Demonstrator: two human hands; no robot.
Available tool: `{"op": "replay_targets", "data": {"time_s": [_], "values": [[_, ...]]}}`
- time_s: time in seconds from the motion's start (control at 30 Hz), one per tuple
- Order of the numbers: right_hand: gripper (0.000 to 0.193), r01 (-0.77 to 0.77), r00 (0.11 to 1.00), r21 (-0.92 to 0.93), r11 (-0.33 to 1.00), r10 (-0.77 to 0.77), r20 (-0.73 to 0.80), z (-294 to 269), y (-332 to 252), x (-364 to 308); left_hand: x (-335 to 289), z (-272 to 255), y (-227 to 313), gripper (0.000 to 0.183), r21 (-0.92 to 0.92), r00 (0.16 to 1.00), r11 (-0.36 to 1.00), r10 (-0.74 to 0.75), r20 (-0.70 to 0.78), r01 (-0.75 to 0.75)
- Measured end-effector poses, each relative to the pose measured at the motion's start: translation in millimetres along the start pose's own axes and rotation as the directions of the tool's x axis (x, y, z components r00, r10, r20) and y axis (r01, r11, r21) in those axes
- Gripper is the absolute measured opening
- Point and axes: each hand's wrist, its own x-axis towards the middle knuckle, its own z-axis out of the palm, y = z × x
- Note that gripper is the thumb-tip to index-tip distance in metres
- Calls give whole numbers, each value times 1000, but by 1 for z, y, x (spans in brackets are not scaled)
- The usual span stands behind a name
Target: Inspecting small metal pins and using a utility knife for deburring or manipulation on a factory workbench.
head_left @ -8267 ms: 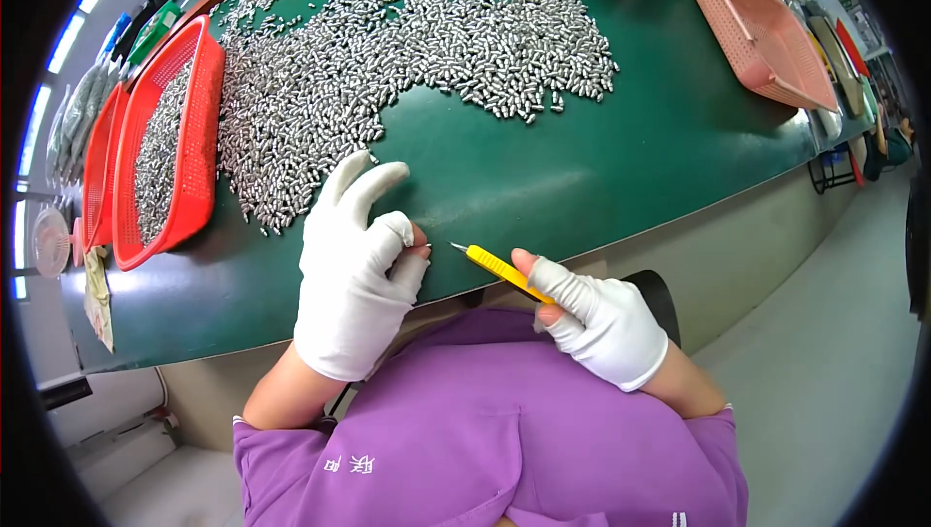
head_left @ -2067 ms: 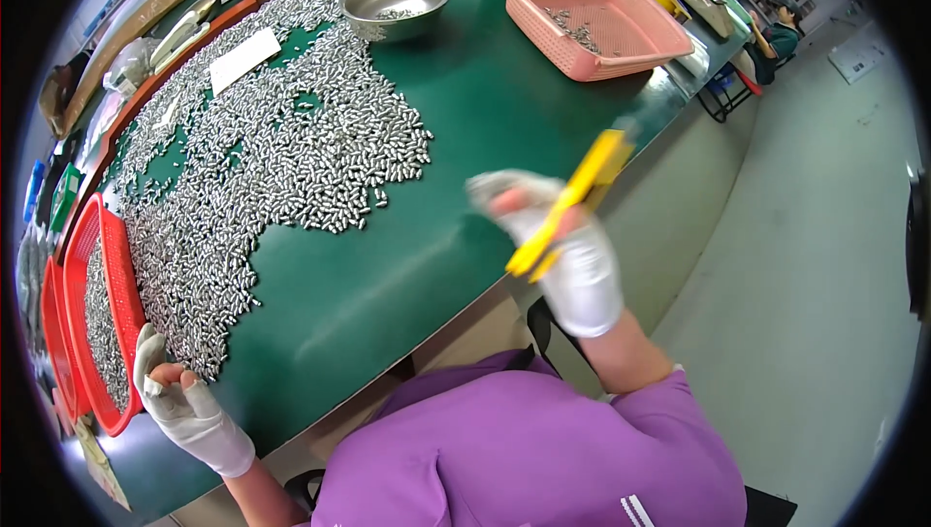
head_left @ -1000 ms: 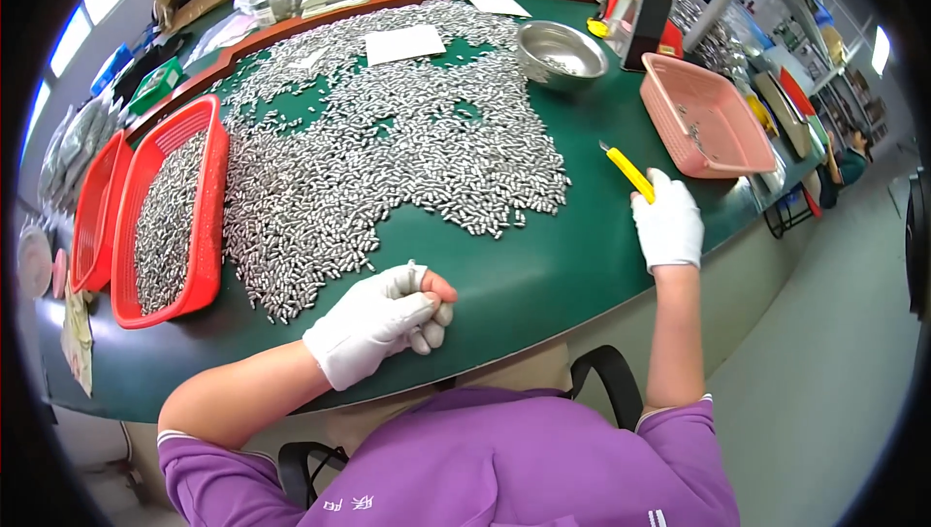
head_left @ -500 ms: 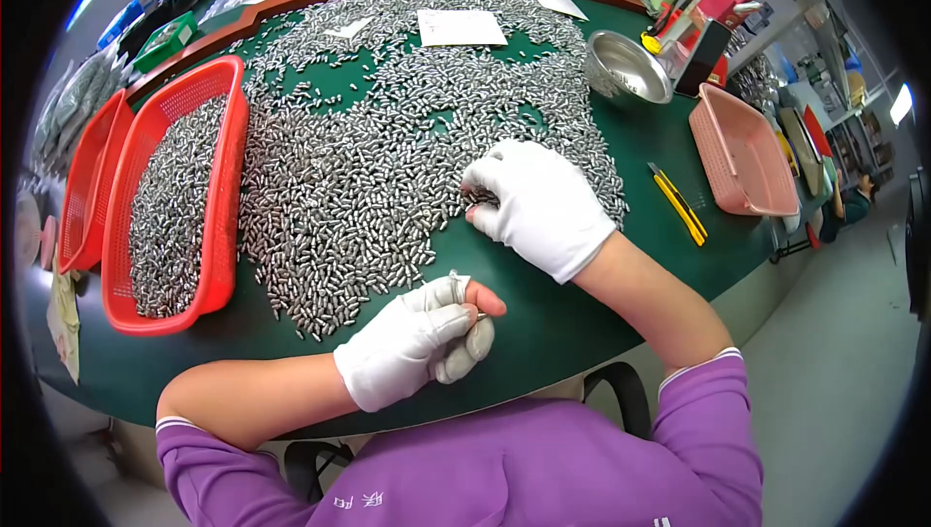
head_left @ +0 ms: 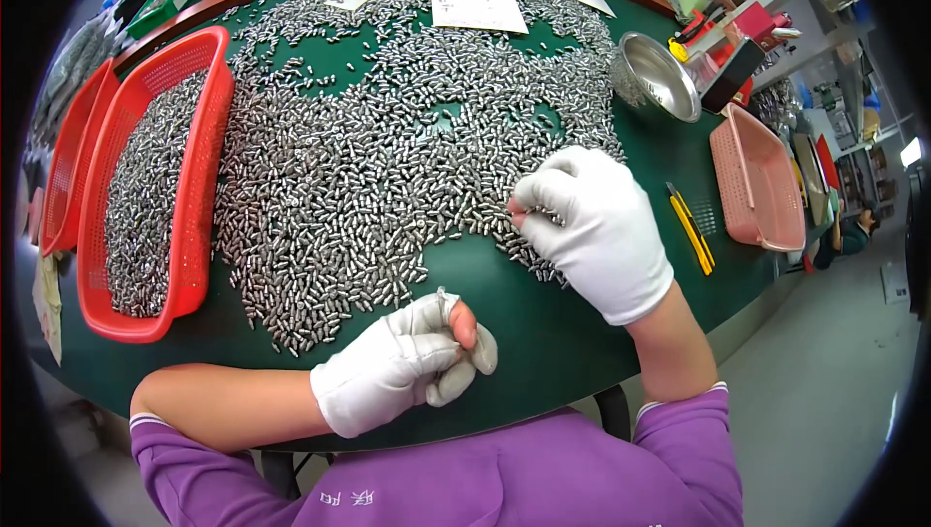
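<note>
Small silvery, bullet-shaped metal parts [head_left: 369,168] lie thickly spread over the green table. At their near right edge is my right hand [head_left: 606,231], in a white glove with bare fingertips showing. Its thumb and forefinger come together in a pinch just over the parts; whatever sits between the tips is too small to make out. Below the spread, close to the table's front edge, my left hand [head_left: 402,362] is curled closed in a white glove, one bare fingertip showing. Its folded fingers hide anything they hold.
A red basket [head_left: 201,236] full of the same parts stands at left, beside another red basket [head_left: 68,173]. Right of the spread are a steel bowl [head_left: 669,76], a yellow cutter knife [head_left: 690,228] and a pink basket [head_left: 756,178]. Paper slips [head_left: 477,9] lie on the parts.
The whole view has shifted a little. My right hand has turned more upright, its pinched tips still at the parts. My left hand stays curled; the tiny bit seen at its fingertips before is now hidden.
</note>
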Motion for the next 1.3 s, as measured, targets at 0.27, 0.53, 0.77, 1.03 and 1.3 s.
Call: {"op": "replay_targets", "data": {"time_s": [0.27,0.53,0.77,1.03,1.3], "values": [[14,-10,987,-45,999,17,160,21,-14,-5,1,2,2,16,-5,999,999,-45,-20,45],[14,64,986,-47,997,-56,155,20,-15,-2,0,8,3,20,41,993,999,-14,-117,19],[21,117,959,535,836,-236,159,12,-16,0,0,11,3,20,28,974,997,78,-211,-73],[17,32,952,655,755,-223,210,16,-12,-3,1,10,0,16,89,965,994,78,-250,-58],[17,40,999,320,947,-40,-6,20,-8,1,1,10,0,18,94,964,992,103,-246,-83]]}}
